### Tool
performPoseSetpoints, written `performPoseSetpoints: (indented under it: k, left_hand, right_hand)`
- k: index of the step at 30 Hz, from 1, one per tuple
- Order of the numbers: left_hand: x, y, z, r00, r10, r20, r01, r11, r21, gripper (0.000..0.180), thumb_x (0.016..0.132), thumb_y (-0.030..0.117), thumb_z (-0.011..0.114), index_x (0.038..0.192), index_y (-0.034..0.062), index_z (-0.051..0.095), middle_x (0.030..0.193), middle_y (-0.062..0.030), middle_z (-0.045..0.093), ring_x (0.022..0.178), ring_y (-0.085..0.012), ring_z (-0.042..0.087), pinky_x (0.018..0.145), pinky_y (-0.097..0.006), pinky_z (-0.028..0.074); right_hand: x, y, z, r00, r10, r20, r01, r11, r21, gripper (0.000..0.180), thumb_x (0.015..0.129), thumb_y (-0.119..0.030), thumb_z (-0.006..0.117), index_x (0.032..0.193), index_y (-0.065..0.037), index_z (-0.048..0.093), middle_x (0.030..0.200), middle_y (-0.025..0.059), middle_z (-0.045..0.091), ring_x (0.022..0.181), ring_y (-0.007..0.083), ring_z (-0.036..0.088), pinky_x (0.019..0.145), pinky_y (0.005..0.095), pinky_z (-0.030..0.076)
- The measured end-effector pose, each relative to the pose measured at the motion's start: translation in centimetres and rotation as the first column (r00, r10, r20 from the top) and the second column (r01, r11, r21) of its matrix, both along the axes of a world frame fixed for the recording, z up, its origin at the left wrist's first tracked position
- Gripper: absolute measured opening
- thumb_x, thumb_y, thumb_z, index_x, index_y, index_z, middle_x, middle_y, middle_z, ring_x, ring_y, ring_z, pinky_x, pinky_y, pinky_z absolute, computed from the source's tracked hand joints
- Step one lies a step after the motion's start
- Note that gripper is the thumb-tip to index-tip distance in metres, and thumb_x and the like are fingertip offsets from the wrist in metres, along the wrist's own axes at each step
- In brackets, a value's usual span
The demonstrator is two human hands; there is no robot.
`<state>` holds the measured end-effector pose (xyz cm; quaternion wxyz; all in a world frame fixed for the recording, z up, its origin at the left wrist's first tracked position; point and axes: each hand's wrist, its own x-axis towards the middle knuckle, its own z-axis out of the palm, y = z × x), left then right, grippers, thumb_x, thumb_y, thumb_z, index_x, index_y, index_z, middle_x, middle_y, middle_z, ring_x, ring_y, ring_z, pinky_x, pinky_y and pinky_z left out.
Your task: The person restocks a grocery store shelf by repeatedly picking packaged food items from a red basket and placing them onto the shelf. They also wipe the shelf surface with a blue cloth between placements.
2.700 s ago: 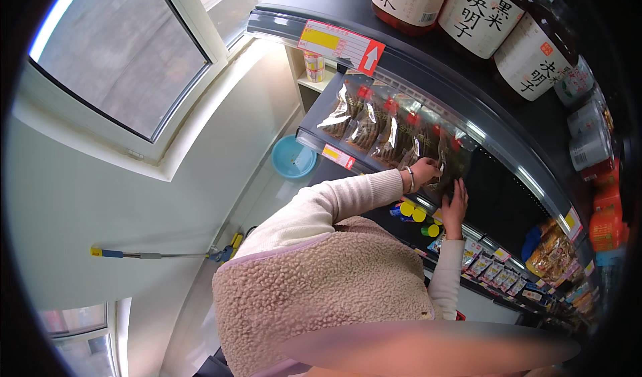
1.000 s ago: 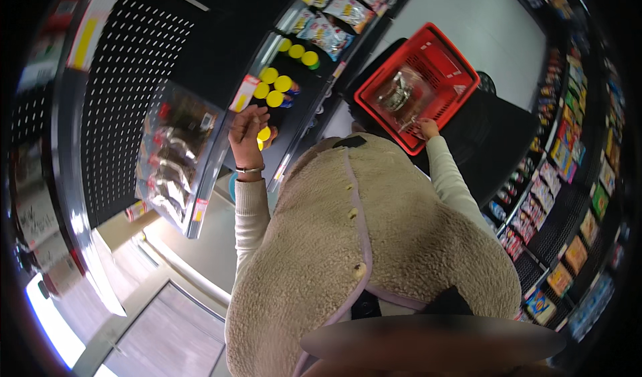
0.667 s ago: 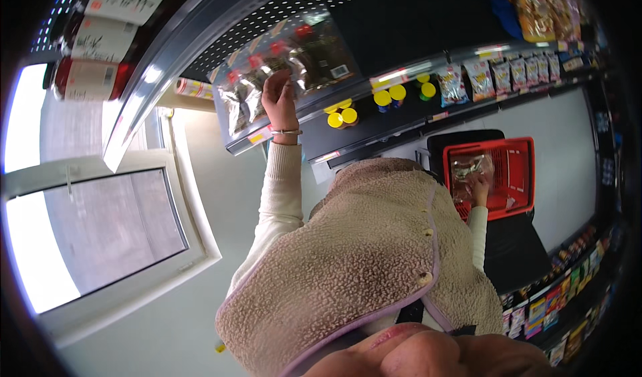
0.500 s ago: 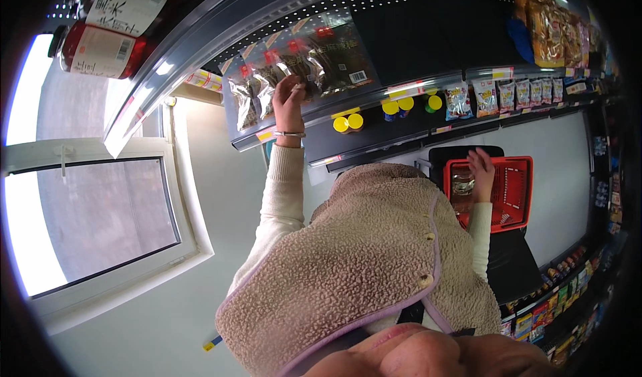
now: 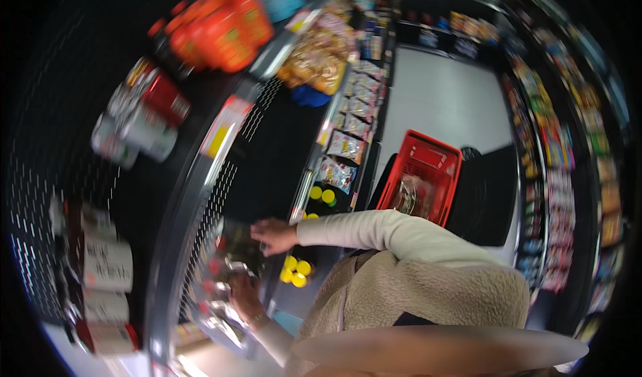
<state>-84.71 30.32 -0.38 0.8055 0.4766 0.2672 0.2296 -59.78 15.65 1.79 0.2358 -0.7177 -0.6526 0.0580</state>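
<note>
Several clear plastic packets (image 5: pixel 215 270) with dark contents and red marks stand in a row on a black shelf, blurred by motion. My left hand (image 5: pixel 246 299) is among them, its fingers curled on a packet. My right hand (image 5: pixel 275 235) reaches across my body to the row's far end. Its fingers are spread at the edge of the endmost packet (image 5: pixel 242 243). A red shopping basket (image 5: pixel 455 176) stands to my right, with a shiny clear packet (image 5: pixel 411 195) inside it and neither hand near it.
Yellow-lidded jars (image 5: pixel 298 270) sit on the shelf below, beside small snack bags (image 5: pixel 344 146). Overhead, a metal shelf edge (image 5: pixel 210 163) runs close to the packets, with cans (image 5: pixel 150 123) and bottles (image 5: pixel 221 29) above. Stocked shelves (image 5: pixel 555 156) line the right side.
My view has turned to the right. My right hand has left the basket and moved across to the packets. My left hand has stayed at the packet row.
</note>
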Motion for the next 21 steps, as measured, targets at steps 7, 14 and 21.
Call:
performPoseSetpoints:
  k: [7,14,21]
  left_hand:
    - [1.1,3.0,-2.2,0.961,-0.204,0.187,0.252,0.925,-0.285,0.027,0.099,0.028,0.052,0.115,0.0092,0.062,0.114,-0.0067,0.066,0.104,-0.0235,0.058,0.086,-0.044,0.045]
    - [5.6,-0.9,1.9,0.958,0.151,-0.245,-0.144,0.988,0.05,0.021,0.096,0.019,0.059,0.106,0.0022,0.066,0.109,-0.0095,0.065,0.09,-0.02,0.063,0.069,-0.033,0.052]
    - [8.6,-6.6,5.7,0.974,0.13,-0.183,0.104,0.46,0.882,0.031,0.09,0.001,0.055,0.119,-0.0063,0.063,0.134,-0.0226,0.055,0.121,-0.0341,0.054,0.102,-0.041,0.044]
  right_hand:
    - [-1.2,0.8,-1.8,0.999,0.042,0.001,-0.041,0.991,-0.127,0.076,0.082,-0.048,0.07,0.144,-0.009,0.048,0.159,0.0198,0.029,0.148,0.037,0.025,0.119,0.0519,0.022]
    - [0.4,-0.3,-0.2,0.928,0.016,-0.372,0.026,0.994,0.107,0.078,0.079,-0.038,0.075,0.143,-0.004,0.045,0.154,0.024,0.035,0.141,0.0377,0.036,0.116,0.0432,0.031]
    - [4.2,-7.8,2.4,0.213,0.116,-0.97,0.267,0.948,0.172,0.044,0.081,-0.016,0.074,0.118,0.004,0.062,0.087,0.0066,0.069,0.069,0.0115,0.06,0.06,0.0282,0.051]
